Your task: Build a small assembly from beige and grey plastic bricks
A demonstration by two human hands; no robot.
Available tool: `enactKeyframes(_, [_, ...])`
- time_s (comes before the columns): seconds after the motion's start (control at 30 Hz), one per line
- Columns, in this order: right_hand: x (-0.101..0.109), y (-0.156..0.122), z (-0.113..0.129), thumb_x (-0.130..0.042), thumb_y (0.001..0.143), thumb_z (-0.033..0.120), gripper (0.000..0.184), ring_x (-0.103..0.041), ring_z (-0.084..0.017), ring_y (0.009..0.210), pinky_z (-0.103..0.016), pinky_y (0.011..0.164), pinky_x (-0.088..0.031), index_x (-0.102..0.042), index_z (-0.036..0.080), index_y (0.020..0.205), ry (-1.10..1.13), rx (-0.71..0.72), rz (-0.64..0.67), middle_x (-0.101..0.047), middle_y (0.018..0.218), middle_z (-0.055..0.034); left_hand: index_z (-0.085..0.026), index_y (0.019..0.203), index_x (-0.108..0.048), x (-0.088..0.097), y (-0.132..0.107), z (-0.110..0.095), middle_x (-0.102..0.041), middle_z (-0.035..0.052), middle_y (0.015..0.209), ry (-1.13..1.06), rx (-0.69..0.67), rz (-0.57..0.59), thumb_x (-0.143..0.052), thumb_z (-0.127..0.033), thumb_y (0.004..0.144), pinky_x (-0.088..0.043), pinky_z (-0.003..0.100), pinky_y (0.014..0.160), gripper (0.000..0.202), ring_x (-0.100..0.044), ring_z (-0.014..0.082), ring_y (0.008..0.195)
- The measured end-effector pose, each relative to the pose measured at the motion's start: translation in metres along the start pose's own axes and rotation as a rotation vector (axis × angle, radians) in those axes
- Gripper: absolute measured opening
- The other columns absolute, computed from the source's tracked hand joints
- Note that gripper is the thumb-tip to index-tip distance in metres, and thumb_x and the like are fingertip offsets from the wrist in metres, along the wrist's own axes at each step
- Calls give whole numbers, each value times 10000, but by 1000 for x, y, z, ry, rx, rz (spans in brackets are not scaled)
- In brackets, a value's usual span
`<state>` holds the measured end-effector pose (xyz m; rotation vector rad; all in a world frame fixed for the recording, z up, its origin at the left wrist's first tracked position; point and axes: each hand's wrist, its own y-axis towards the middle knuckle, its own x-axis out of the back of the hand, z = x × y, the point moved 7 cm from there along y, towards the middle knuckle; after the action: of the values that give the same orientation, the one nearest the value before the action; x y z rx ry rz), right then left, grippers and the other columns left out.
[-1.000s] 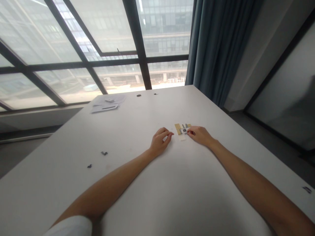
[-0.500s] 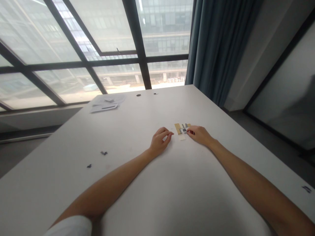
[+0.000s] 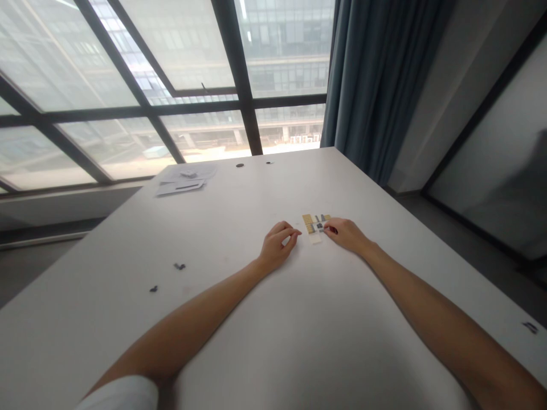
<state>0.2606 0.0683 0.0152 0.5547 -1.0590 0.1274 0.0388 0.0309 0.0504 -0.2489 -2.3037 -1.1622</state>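
A small flat patchwork of yellow, white and grey pieces (image 3: 310,227) lies on the white table (image 3: 256,199), with dark bits near its middle. My right hand (image 3: 344,232) rests at its right edge, thumb and fingers pinched together over the pieces. Whatever sits between those fingertips is too small to make out. Just left of the patchwork, apart from it, my left hand (image 3: 280,242) lies on the table with its thumb and forefinger tips pressed together. Anything in that pinch is too tiny to see. A pale square piece (image 3: 315,240) lies at the patchwork's near side.
Small dark pieces (image 3: 179,266) and another dark bit (image 3: 154,289) lie left of my left forearm. Papers (image 3: 182,182) are at the table's far left. A dark item (image 3: 530,327) lies near the right edge. Windows and a blue curtain (image 3: 363,85) stand behind.
Both hands hold nearly the same places and poses. The whole view has shifted very slightly; no piece has visibly moved on the table.
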Motion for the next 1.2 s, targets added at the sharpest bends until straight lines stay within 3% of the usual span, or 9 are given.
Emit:
enactKeyframes(0.7, [4,0,0,-572,914,199,127,-560,-161,733,-273,713,-408,-676,188,842,96,38,-41,-664,837,-40,-197,981,-730,-1,-1,2,-620,57,862,-10,-4,0,-517,-257,984,-484,317,786,221,-595,166,851])
enactKeyframes(1.2, [0,0,-2,-588,899,190,117,-537,-147,702,-258,691,-390,-655,191,802,79,38,5,-628,783,-14,-197,982,-733,-1,-1,1,-624,61,852,-6,-13,-1,-511,-269,983,-486,322,775,233,-593,169,832])
